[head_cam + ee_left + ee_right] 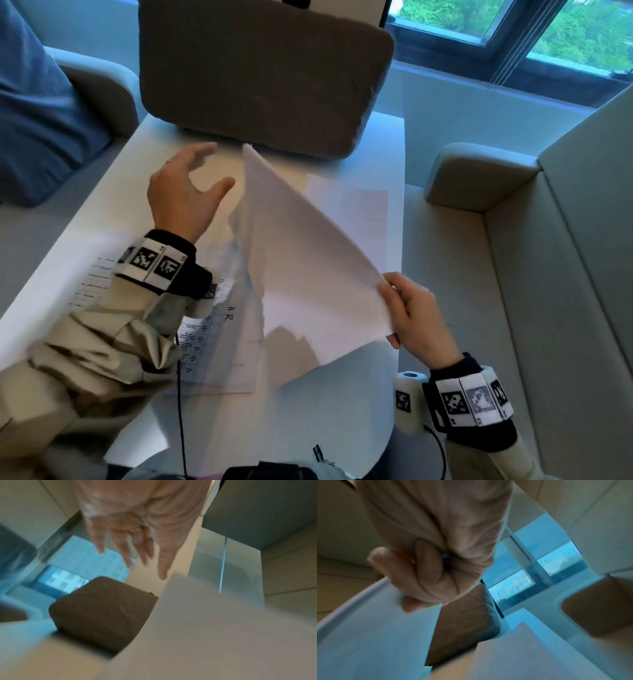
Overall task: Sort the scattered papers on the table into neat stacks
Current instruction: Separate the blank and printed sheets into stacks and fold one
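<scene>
My right hand point(406, 310) pinches the near corner of a bundle of white sheets point(301, 260) and holds it tilted up above the table point(342, 394). In the right wrist view the curled fingers point(419, 574) grip the paper's edge point(368, 615). My left hand point(191, 188) hovers just left of the lifted sheets with fingers spread and holds nothing; the left wrist view shows its straight fingers point(130, 550) above the sheets point(205, 628). Printed forms point(205, 335) lie flat under my left forearm, and another pale sheet point(356, 219) lies at the right.
A brown cushion point(260, 75) stands at the table's far end, close behind the lifted sheets. A blue cushion point(37, 113) lies on the left seat. Pale sofa arms point(479, 174) flank the table. A black cable point(180, 411) hangs over the near edge.
</scene>
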Motion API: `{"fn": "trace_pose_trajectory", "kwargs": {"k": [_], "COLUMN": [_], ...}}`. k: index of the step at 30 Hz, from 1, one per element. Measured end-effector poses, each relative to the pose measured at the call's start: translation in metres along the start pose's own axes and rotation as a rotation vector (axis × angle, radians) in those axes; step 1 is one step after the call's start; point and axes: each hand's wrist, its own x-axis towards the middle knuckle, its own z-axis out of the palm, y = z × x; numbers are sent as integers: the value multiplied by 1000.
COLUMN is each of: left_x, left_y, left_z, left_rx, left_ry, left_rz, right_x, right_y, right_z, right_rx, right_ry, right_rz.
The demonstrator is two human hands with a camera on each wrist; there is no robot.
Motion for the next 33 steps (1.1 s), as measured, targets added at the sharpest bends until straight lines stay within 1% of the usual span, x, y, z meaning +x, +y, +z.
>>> {"fn": "trace_pose_trajectory", "kwargs": {"k": [1, 2, 3, 5, 6, 7, 8, 9, 10, 11, 13, 16, 21, 23, 25, 30, 33], "left_x": [-5, -12, -23, -46, -56, -65, -73, -78, -82, -82, -80, -71, -46, -33, -19, 15, 27], "left_y": [-1, -2, 0, 8, 11, 14, 17, 18, 17, 15, 12, 14, 44, 57, 69, 96, 106], "left_z": [5, 11, 18, 35, 43, 49, 54, 59, 64, 67, 72, 75, 65, 62, 61, 63, 62], "left_rx": [8, 15, 18, 31, 18, -42, -170, -322, -426, -454, -426, -416, -505, -517, -517, -533, -561], "left_ry": [33, 8, -80, -372, -517, -645, -754, -839, -896, -914, -856, -746, -589, -536, -494, -429, -409], "left_rz": [-12, -58, -148, -381, -465, -540, -615, -676, -690, -662, -590, -495, -360, -297, -232, -125, -72], "right_x": [3, 6, 9, 17, 21, 26, 30, 35, 39, 43, 48, 54, 75, 87, 98, 123, 130], "right_y": [2, 6, 9, 17, 20, 23, 26, 30, 34, 37, 40, 35, 16, 10, 4, -18, -32], "right_z": [1, 2, 4, 8, 10, 12, 14, 15, 17, 18, 20, 18, -3, -14, -24, -49, -61], "right_rx": [57, 126, 207, 376, 453, 513, 549, 563, 565, 560, 552, 531, 566, 591, 614, 599, 602], "right_ry": [22, 53, 97, 205, 256, 302, 343, 376, 401, 420, 436, 456, 536, 563, 568, 470, 519], "right_rz": [27, 60, 99, 185, 223, 258, 287, 303, 307, 308, 307, 259, 96, 61, 72, 64, -26]}}
